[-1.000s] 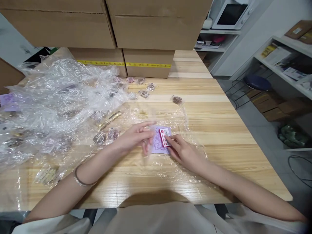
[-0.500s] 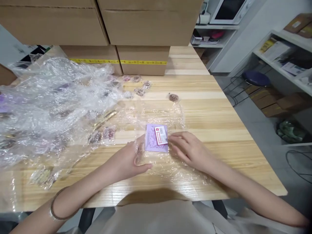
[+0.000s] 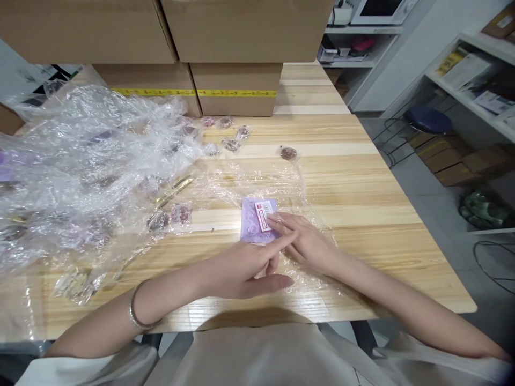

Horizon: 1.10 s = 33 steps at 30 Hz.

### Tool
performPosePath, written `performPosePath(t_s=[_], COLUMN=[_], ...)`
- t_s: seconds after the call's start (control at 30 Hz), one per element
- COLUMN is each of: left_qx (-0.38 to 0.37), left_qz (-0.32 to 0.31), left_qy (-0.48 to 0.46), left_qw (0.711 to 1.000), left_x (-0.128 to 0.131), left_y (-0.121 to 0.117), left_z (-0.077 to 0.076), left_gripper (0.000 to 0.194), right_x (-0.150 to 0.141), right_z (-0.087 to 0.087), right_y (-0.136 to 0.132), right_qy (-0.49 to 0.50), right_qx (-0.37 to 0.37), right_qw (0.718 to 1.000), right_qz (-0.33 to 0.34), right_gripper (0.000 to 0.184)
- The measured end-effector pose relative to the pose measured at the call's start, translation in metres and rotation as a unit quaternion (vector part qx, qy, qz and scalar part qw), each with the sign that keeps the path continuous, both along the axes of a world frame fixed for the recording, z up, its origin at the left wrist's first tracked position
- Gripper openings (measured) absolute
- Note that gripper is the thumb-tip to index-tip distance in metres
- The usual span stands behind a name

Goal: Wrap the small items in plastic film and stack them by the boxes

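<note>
Hands crossed at the fingers over a labelled packet.
Left hand (image 3: pixel 253 271): thumb and forefinger spread, forefinger crossing the right hand (image 3: pixel 309 244), whose fingertips rest on the red-and-white card (image 3: pixel 263 216). Overlapping fingers and glare hide whether either hand pinches anything. The card lies on the purple packet (image 3: pixel 249 222), near the tabletop's (image 3: pixel 374 214) front edge, amid clear film (image 3: pixel 276 185). For good control, press lightly, keep the card flat and avoid creasing the film. Beyond: crumpled wrapping (image 3: pixel 132 139) at left, then cartons (image 3: pixel 237 105); farther off, a stool (image 3: pixel 428 119) and a microwave (image 3: pixel 380 8).
</note>
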<state>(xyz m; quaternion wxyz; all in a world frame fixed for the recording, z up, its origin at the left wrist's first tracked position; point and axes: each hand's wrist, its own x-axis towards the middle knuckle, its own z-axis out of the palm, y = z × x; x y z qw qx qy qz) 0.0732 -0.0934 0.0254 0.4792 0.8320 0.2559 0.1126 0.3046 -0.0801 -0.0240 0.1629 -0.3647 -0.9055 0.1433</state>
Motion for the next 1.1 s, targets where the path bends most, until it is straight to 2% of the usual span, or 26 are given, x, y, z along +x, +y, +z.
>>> performPosePath(t_s=[0.07,0.13,0.17,0.23,0.3,0.37,0.47,0.53,0.57,0.63,0.7,0.77,0.87,0.93,1.0,1.03,1.1], left_qx=[0.131,0.251,0.287,0.318,0.32,0.313,0.313,0.315,0.315,0.308,0.294,0.271,0.208,0.141,0.094,0.099,0.175], left_qz=[0.088,0.201,0.23,0.215,0.15,0.09,0.046,0.039,0.038,0.039,0.048,0.061,0.07,0.101,0.195,0.265,0.388], left_qy=[-0.034,-0.021,-0.003,0.036,0.064,0.082,0.099,0.109,0.113,0.119,0.118,0.108,0.063,0.004,-0.05,-0.071,-0.102], left_qw=[0.987,0.947,0.93,0.923,0.933,0.942,0.944,0.942,0.942,0.943,0.947,0.954,0.974,0.985,0.975,0.956,0.899], left_x=[-0.009,-0.017,-0.02,-0.019,-0.013,-0.006,-0.001,-0.001,-0.001,0.0,0.003,0.007,0.009,0.004,-0.005,-0.01,-0.019], left_y=[0.006,0.014,0.018,0.028,0.036,0.042,0.046,0.047,0.047,0.046,0.044,0.043,0.044,0.046,0.046,0.045,0.041], left_z=[-0.009,-0.022,-0.029,-0.043,-0.055,-0.063,-0.067,-0.067,-0.067,-0.065,-0.064,-0.063,-0.066,-0.067,-0.064,-0.061,-0.049], left_gripper=[0.041,0.033,0.032,0.036,0.05,0.059,0.065,0.067,0.069,0.071,0.073,0.074,0.074,0.064,0.043,0.036,0.029], right_x=[0.011,0.025,0.034,0.05,0.063,0.07,0.069,0.063,0.058,0.046,0.029,0.008,-0.023,-0.037,-0.043,-0.045,-0.046], right_z=[0.006,0.01,0.011,0.01,0.007,0.005,0.009,0.018,0.023,0.032,0.039,0.041,0.035,0.028,0.021,0.019,0.016], right_y=[0.001,0.002,0.004,0.008,0.013,0.019,0.025,0.026,0.026,0.022,0.016,0.009,0.003,0.004,0.007,0.008,0.01], right_qy=[0.034,0.044,0.036,0.005,-0.014,-0.013,0.028,0.091,0.135,0.217,0.261,0.257,0.219,0.202,0.194,0.188,0.154], right_qx=[0.005,0.029,0.036,0.019,-0.055,-0.175,-0.355,-0.425,-0.437,-0.423,-0.382,-0.337,-0.263,-0.23,-0.217,-0.217,-0.217], right_qw=[0.999,0.992,0.982,0.955,0.934,0.923,0.895,0.871,0.861,0.853,0.862,0.889,0.935,0.951,0.956,0.957,0.963], right_qz=[-0.026,-0.115,-0.179,-0.297,-0.354,-0.342,-0.269,-0.231,-0.222,-0.215,-0.206,-0.176,-0.091,-0.039,-0.022,-0.028,-0.045], right_gripper=[0.043,0.034,0.033,0.044,0.056,0.052,0.043,0.041,0.038,0.031,0.027,0.021,0.014,0.017,0.021,0.024,0.033])
